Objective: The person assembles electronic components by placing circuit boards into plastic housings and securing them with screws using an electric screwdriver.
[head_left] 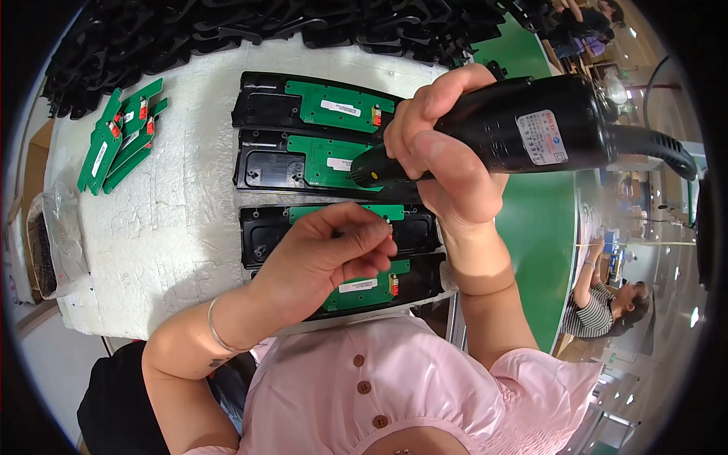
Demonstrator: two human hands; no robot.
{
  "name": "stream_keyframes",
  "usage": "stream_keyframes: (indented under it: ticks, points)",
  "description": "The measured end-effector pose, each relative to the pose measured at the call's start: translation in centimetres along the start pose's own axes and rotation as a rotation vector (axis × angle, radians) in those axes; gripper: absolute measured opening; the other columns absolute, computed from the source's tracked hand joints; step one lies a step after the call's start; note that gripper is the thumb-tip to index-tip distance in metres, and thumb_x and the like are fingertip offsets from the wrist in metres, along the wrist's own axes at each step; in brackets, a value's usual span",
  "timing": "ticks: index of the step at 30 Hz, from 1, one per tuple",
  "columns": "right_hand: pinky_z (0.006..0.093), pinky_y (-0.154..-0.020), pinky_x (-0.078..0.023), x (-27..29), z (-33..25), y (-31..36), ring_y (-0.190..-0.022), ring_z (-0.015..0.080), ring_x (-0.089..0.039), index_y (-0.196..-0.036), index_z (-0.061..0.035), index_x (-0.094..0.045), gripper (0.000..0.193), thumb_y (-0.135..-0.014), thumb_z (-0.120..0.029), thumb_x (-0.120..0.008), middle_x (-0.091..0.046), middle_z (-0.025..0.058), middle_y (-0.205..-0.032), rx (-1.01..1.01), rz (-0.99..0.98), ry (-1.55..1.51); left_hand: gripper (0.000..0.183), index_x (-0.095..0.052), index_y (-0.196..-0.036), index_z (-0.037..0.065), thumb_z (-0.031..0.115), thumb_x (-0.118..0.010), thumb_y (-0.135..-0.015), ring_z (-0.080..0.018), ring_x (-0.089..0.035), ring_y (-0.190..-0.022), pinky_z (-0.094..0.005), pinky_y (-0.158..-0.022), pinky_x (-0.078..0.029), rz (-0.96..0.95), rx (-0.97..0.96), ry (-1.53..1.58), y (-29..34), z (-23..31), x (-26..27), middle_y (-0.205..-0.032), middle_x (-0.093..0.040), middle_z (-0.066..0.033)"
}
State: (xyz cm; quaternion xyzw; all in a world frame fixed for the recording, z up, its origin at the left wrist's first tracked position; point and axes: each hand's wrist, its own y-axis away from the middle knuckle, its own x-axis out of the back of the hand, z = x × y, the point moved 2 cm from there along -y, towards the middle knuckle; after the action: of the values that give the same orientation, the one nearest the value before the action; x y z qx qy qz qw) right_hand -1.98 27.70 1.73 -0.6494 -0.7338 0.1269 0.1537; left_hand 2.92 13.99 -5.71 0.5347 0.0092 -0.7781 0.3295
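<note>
My right hand [455,144] is wrapped round a black corded electric screwdriver [493,125]. Its slotted nose points down and left, over a green circuit board [318,155] in the second black plastic panel [265,163] from the top. My left hand [341,246] is curled in a pinch above the third panel [262,227], partly covering its board [379,212]. Whatever those fingers hold, if anything, is hidden. In the top panel [258,106] lies another green board [341,108] with a white label. The lowest panel [425,277] carries a similar board [368,292], partly behind my left wrist.
Loose green boards with red connectors [125,140] are piled on the left of the white foam work surface [189,174]. Many black plastic parts [227,30] line the far edge. A clear plastic bag [64,235] hangs at the left. Another person [607,303] is off to the right.
</note>
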Motion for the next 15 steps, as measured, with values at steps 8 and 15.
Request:
stream_keyframes:
  ticks: [8, 15]
  points:
    - [0.0225, -0.059, -0.036, 0.9, -7.7, 1.4, -0.053, 0.0059, -0.046, -0.085, -0.0090, -0.043, 0.021, -0.068, -0.002, -0.053, -0.045, -0.0067, -0.058, 0.261, -0.023, -0.480, 0.014, -0.058, -0.093, 0.004, 0.015, -0.056, -0.086, -0.0111, -0.060, -0.079, -0.0202, -0.072, -0.051, 0.110, -0.107, 0.188, 0.0, 1.2, 0.3, -0.087, -0.061, -0.0046]
    - [0.0164, -0.055, -0.042, 0.4, -8.6, 2.5, -0.048, 0.0019, -0.052, -0.083, -0.0109, -0.042, 0.023, -0.068, -0.005, -0.059, -0.051, -0.0090, -0.054, 0.256, 0.001, -0.373, 0.016, -0.057, -0.091, 0.005, 0.020, -0.056, -0.085, -0.0107, -0.061, -0.072, -0.0195, -0.063, -0.052, -0.002, -0.108, 0.315, 0.1, 0.7, 0.6, -0.082, -0.062, -0.0039]
